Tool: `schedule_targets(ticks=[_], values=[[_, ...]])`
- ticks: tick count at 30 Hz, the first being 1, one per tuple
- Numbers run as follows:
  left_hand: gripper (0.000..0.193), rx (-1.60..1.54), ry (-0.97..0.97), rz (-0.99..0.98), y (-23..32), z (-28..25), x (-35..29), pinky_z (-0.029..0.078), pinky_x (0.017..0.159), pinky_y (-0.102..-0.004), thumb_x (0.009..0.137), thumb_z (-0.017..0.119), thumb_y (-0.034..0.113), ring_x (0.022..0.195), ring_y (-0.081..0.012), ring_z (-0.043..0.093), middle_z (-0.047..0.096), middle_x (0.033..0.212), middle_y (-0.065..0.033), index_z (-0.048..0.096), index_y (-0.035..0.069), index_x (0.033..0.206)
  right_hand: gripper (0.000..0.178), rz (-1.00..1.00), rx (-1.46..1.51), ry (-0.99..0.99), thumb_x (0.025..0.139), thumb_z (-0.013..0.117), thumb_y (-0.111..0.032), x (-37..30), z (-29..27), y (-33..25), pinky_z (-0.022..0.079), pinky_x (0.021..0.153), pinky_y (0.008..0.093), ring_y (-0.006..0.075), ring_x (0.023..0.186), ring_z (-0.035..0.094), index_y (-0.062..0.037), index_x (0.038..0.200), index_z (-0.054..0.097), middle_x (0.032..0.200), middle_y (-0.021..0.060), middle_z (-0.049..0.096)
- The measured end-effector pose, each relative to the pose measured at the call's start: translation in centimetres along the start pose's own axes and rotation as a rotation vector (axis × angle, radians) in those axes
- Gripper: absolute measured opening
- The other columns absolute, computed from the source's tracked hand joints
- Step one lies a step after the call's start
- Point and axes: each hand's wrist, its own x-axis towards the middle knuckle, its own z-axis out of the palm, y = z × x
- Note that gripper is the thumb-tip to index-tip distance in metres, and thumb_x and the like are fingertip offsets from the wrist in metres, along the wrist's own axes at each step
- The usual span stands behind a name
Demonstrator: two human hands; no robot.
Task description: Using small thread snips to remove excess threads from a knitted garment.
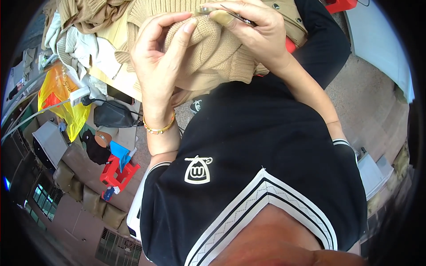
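A beige knitted garment [202, 48] with ribbed bands is bunched up in front of me at the top of the view. My left hand [157, 53], wearing a beaded bracelet at its wrist, grips a rounded fold of the knit between thumb and fingers. Across from it, my right hand [262, 33] is closed on a slim dark metal tool [242, 17] whose exact kind I cannot make out. The right thumb has a yellowish covering or stain at its tip. Both sets of fingertips meet near the fold's upper edge, where the details are partly hidden.
More knitted pieces, brown [91, 15] and white [104, 55], lie on the table at the left. Beside it hang a yellow plastic bag [66, 102] and a power strip [80, 94]. A red stool [117, 175] stands lower left; a white panel [377, 40] is at right.
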Motion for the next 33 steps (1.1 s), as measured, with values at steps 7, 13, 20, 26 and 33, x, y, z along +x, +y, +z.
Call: schedule_targets(ticks=[7, 13, 20, 26, 33], values=[[0.015, 0.333, 0.086, 0.377, -0.7, -0.2, 0.3, 0.050, 0.077, -0.0249, 0.083, 0.075, -0.001, 0.088, -0.0142, 0.062, 0.064, 0.100, -0.0081, 0.071, 0.000, 0.098, 0.020, 0.004, 0.020, 0.011, 0.084, 0.073, 0.001, 0.1, 0.1, -0.2, 0.050, 0.067, 0.0268, 0.0163, 0.074, 0.063, 0.0017, 0.104, 0.072, 0.086, 0.0095, 0.069], [0.010, 0.380, 0.056, 0.503, -0.3, 0.1, 0.5, 0.052, 0.077, -0.0275, 0.085, 0.072, -0.001, 0.089, -0.0173, 0.063, 0.065, 0.099, -0.0100, 0.068, 0.000, 0.094, 0.021, 0.024, 0.034, -0.023, 0.084, 0.072, 0.002, 0.2, -0.2, -0.2, 0.050, 0.068, 0.0272, 0.0164, 0.077, 0.064, 0.0028, 0.105, 0.072, 0.085, 0.0092, 0.069], [0.011, 0.401, 0.052, 0.553, -1.1, 0.8, 1.5, 0.053, 0.075, -0.0286, 0.088, 0.070, 0.000, 0.085, -0.0202, 0.066, 0.068, 0.096, -0.0103, 0.063, 0.000, 0.097, 0.027, 0.123, 0.104, 0.019, 0.083, 0.072, 0.002, 0.6, -0.6, -1.2, 0.050, 0.069, 0.0259, 0.0163, 0.077, 0.064, 0.0037, 0.110, 0.069, 0.094, 0.0120, 0.066], [0.009, 0.453, 0.092, 0.550, -1.8, 0.8, 1.5, 0.053, 0.073, -0.0281, 0.089, 0.069, 0.001, 0.081, -0.0202, 0.067, 0.069, 0.091, -0.0090, 0.063, 0.000, 0.096, 0.034, -0.046, -0.215, -0.001, 0.080, 0.077, -0.005, 0.7, -1.4, -3.3, 0.051, 0.066, 0.0270, 0.0194, 0.076, 0.065, -0.0001, 0.112, 0.067, 0.093, 0.0122, 0.064], [0.009, 0.458, 0.030, 0.429, -0.8, 1.1, 1.1, 0.052, 0.083, -0.0247, 0.096, 0.060, 0.001, 0.093, -0.0146, 0.066, 0.069, 0.103, -0.0141, 0.059, -0.005, 0.104, 0.023, -0.518, -0.396, 0.085, 0.077, 0.073, -0.002, 1.0, -1.2, 0.7, 0.051, 0.060, 0.0310, 0.0255, 0.070, 0.064, -0.0067, 0.099, 0.071, 0.088, 0.0097, 0.066]])
